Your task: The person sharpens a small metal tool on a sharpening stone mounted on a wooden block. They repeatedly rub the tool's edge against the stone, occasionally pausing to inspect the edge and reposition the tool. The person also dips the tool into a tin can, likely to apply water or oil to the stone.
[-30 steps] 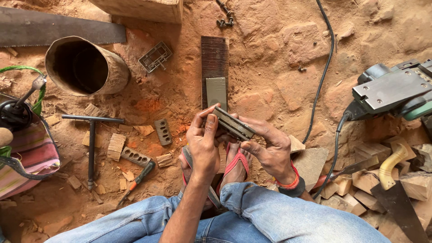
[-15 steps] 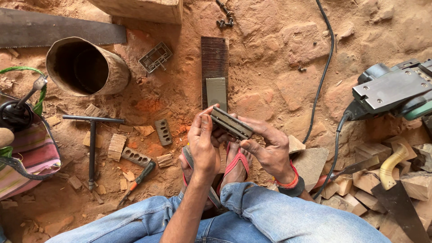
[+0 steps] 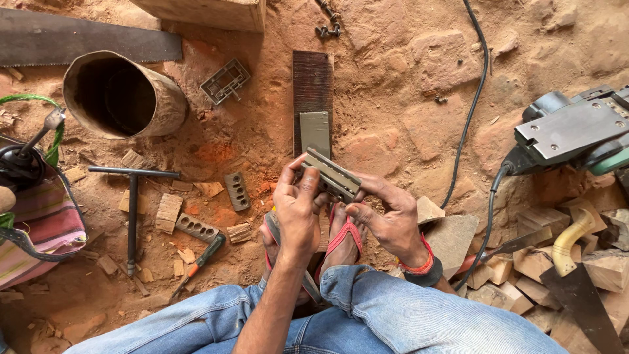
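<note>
Currently both hands are on one small grey-green wooden block (image 3: 333,176), held in the air above the person's sandalled feet (image 3: 341,239). Left hand (image 3: 298,210) has fingers curled round its near end, thumb on top; right hand (image 3: 390,219) pinches the far end from below, fingers partly closed. Block's top face shows a row of small holes or slots, so the cutting looks done on this piece; judging by the grip, it's at the checking or fitting stage. Similar slotted blocks (image 3: 237,190) lie on the dirt to the left, apparently finished. A plain painted piece (image 3: 315,133) rests on the dark plank (image 3: 312,85), unslotted as far as can be seen. Electric planer (image 3: 576,131) sits idle at right.
</note>
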